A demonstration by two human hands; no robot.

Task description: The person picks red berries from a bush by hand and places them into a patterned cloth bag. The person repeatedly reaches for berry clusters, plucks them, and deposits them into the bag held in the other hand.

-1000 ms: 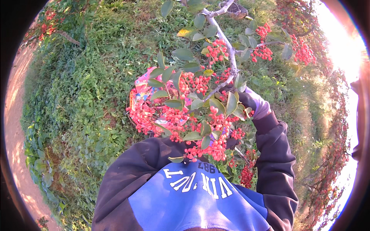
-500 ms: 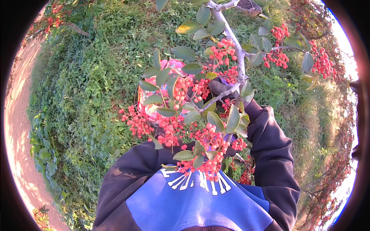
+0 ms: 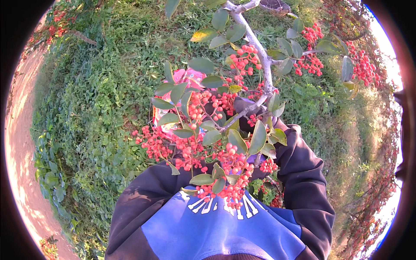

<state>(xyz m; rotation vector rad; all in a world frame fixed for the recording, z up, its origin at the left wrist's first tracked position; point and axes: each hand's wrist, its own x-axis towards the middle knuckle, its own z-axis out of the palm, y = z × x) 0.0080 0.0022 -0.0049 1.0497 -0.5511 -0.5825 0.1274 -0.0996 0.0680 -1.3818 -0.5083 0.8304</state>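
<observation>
A pale grey branch [image 3: 260, 47] hangs before me, bearing leaves and clusters of red berries [image 3: 195, 108]. My right hand [image 3: 242, 108], dark-gloved, is among the berries and leaves, just behind the branch's fork; its fingers are mostly hidden. My left hand [image 3: 177, 154] is low behind the berries at the end of my left sleeve, almost wholly covered, and I cannot make out its fingers. A pink printed bag [image 3: 193, 76] shows behind the leaves, beyond my left hand, partly hidden by the foliage.
Green weeds and grass [image 3: 86, 108] cover the ground below. A bare dirt path [image 3: 24, 143] runs along the far left. More red-berried branches [image 3: 56, 30] are at the upper left and along the right rim, where bright light comes through.
My right hand and sleeve have moved inward to the left, deeper behind the berries. The branch's right-hand clusters have swung rightward, and the lower cluster sits slightly lower over my shirt than half a second ago.
</observation>
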